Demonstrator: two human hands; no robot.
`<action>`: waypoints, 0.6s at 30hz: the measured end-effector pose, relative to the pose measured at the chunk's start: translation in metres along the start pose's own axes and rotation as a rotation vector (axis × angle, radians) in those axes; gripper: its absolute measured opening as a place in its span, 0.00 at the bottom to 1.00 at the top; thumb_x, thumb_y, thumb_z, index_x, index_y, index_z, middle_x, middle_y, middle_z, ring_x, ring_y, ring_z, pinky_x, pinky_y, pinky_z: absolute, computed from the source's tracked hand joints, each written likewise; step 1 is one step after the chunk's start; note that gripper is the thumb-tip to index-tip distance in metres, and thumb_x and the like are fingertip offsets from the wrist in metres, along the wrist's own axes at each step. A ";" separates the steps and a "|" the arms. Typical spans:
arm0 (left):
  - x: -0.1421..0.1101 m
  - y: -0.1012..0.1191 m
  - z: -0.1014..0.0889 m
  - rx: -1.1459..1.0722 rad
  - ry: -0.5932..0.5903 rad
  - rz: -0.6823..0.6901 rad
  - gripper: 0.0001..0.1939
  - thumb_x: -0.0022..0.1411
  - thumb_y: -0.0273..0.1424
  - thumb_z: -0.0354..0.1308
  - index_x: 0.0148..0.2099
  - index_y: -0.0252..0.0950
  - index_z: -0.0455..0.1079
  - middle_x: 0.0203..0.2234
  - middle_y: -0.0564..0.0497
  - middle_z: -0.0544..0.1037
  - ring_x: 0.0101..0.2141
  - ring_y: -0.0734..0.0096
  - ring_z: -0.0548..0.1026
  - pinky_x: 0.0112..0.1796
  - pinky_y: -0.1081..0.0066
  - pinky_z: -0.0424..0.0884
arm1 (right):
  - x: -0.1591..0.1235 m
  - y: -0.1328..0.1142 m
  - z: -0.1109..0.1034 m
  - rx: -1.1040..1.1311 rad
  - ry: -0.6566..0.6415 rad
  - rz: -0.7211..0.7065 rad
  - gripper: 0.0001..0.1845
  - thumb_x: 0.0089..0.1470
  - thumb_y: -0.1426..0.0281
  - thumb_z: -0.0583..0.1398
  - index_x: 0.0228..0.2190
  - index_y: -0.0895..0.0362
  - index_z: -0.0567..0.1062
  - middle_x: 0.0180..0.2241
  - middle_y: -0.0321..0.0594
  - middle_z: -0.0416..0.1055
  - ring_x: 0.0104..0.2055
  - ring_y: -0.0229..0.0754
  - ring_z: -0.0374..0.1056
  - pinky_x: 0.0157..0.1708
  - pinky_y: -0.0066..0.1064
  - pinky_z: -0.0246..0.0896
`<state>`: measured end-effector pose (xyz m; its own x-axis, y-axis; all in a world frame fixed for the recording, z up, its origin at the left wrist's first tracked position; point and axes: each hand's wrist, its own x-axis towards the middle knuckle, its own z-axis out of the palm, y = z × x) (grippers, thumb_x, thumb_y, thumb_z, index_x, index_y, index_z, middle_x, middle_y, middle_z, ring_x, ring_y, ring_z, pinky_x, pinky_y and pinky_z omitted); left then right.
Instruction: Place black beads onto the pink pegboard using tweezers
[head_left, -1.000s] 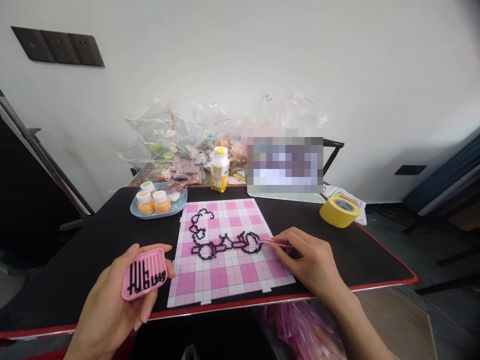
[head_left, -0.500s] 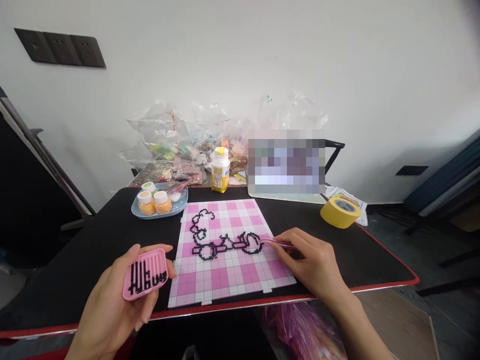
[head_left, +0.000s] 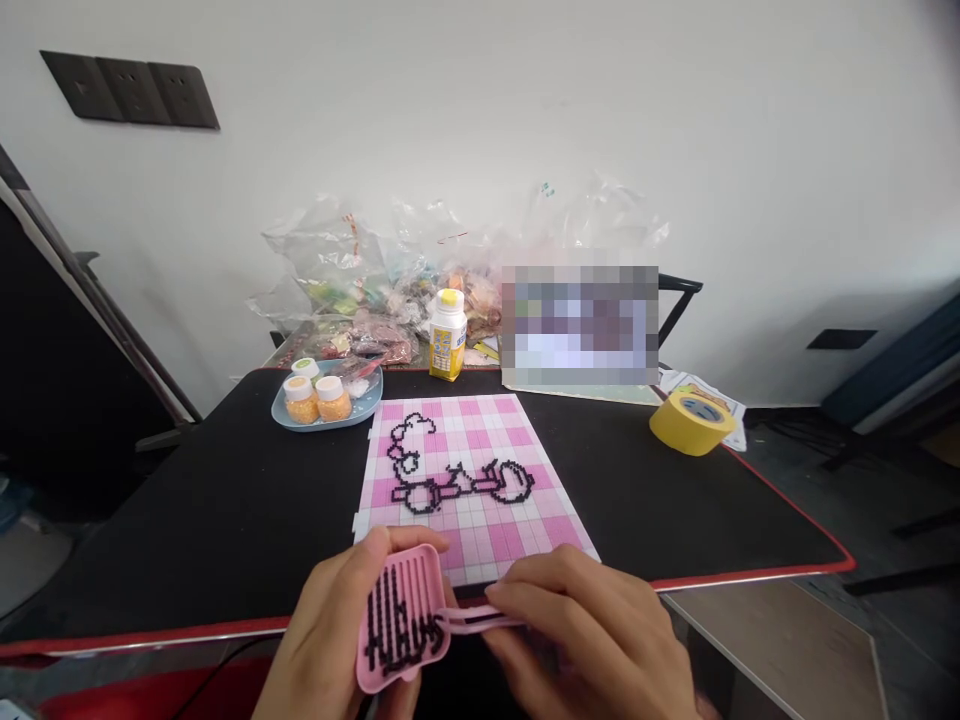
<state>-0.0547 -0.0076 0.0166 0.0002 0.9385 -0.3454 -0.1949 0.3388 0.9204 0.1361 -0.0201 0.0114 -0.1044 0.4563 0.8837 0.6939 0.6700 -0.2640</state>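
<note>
My left hand (head_left: 330, 620) grips a small pink ridged tray (head_left: 424, 572) with black beads (head_left: 390, 625) lying in its grooves. In my right hand (head_left: 592, 630) is a pair of pink tweezers (head_left: 480, 619), whose tips reach the tray's right side by the beads. Whether the tips pinch a bead is too small to tell. Just beyond both hands lies a pink and white checked pegboard (head_left: 502, 540). Black beads on it form outlines: a curling shape at upper left and two rounded loops joined by a bar (head_left: 465, 487).
A blue plate (head_left: 367, 405) at back left carries jars of beads (head_left: 332, 398). Behind the pegboard stand a yellow-and-white bottle (head_left: 448, 340) and a blurred-out screen (head_left: 579, 325), with plastic bags (head_left: 330, 265) along the wall. Yellow tape (head_left: 690, 425) rests at right.
My right hand has drawn back from the pegboard to the tray, bringing the tweezers to the beads. The left hand has moved right and nearer with the tray.
</note>
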 end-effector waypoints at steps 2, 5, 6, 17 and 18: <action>0.000 -0.009 -0.003 0.028 0.052 0.033 0.24 0.53 0.49 0.67 0.46 0.39 0.82 0.29 0.41 0.85 0.07 0.73 0.65 0.07 0.71 0.60 | 0.001 -0.002 0.002 -0.001 -0.020 -0.010 0.09 0.68 0.68 0.58 0.34 0.55 0.74 0.26 0.35 0.76 0.23 0.34 0.70 0.23 0.27 0.62; 0.002 -0.016 -0.009 0.104 0.035 0.120 0.23 0.44 0.37 0.71 0.46 0.45 0.83 0.35 0.41 0.86 0.07 0.72 0.66 0.06 0.69 0.62 | 0.005 -0.001 0.000 -0.015 -0.059 -0.063 0.09 0.68 0.69 0.59 0.34 0.56 0.74 0.25 0.35 0.76 0.22 0.33 0.69 0.21 0.26 0.61; 0.003 -0.018 -0.010 0.128 0.022 0.137 0.23 0.43 0.34 0.71 0.46 0.46 0.84 0.36 0.41 0.86 0.07 0.72 0.66 0.06 0.68 0.62 | 0.005 -0.001 -0.001 -0.020 -0.064 -0.071 0.09 0.68 0.69 0.58 0.34 0.56 0.74 0.25 0.35 0.76 0.21 0.33 0.69 0.21 0.26 0.61; 0.002 -0.024 -0.013 0.130 0.007 0.130 0.22 0.50 0.34 0.64 0.49 0.47 0.83 0.34 0.44 0.86 0.09 0.71 0.67 0.07 0.70 0.63 | -0.001 0.000 -0.001 -0.036 -0.050 -0.048 0.10 0.69 0.68 0.58 0.33 0.56 0.73 0.25 0.34 0.75 0.22 0.34 0.70 0.22 0.27 0.59; 0.002 -0.024 -0.013 0.138 0.002 0.132 0.22 0.49 0.34 0.64 0.48 0.46 0.83 0.34 0.44 0.86 0.10 0.71 0.67 0.07 0.70 0.63 | -0.001 0.001 -0.001 -0.034 -0.043 -0.049 0.10 0.69 0.69 0.58 0.33 0.56 0.73 0.24 0.34 0.75 0.22 0.34 0.69 0.22 0.27 0.59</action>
<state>-0.0624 -0.0142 -0.0084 -0.0183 0.9753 -0.2201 -0.0568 0.2188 0.9741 0.1375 -0.0206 0.0108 -0.1687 0.4487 0.8776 0.7111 0.6720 -0.2069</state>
